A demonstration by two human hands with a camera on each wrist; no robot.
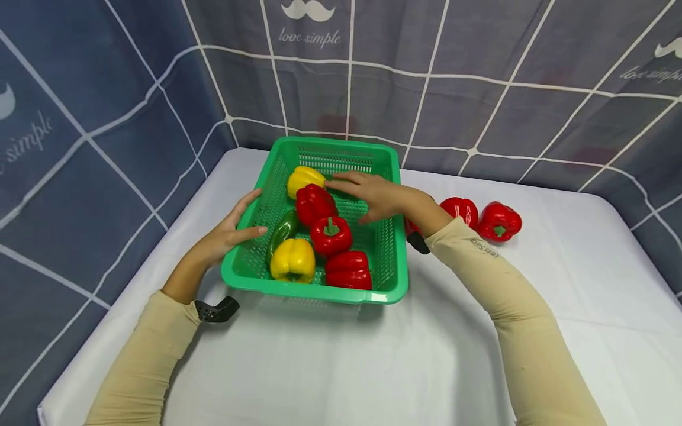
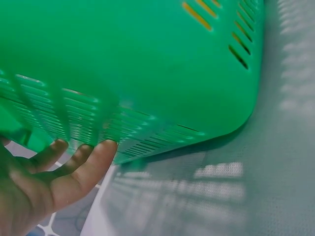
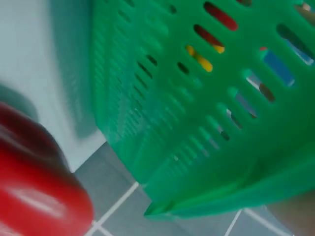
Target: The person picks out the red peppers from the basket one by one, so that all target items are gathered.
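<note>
A green plastic basket [image 1: 314, 288] with slotted walls stands on the table. It holds two yellow bell peppers [image 1: 292, 260], several red bell peppers [image 1: 331, 235] and a long green pepper [image 1: 283, 235]. My left hand [image 1: 226, 235] rests at the basket's left rim, its thumb reaching over the edge. In the left wrist view, outstretched fingers [image 2: 81, 179] meet the outer wall. Over the right rim reaches my right hand [image 1: 375, 195], palm down above the basket's inside. Its fingers extend toward the rear yellow pepper [image 1: 305, 180], with nothing gripped; whether they touch it I cannot tell.
Outside the basket, red bell peppers [image 1: 499, 222] lie on the white table [image 1: 341, 361] to the right, one partly behind my right forearm. The right wrist view shows a red pepper [image 3: 39, 182] close beside the basket. Dark gridded curtains [image 1: 394, 35] surround the table's back and left.
</note>
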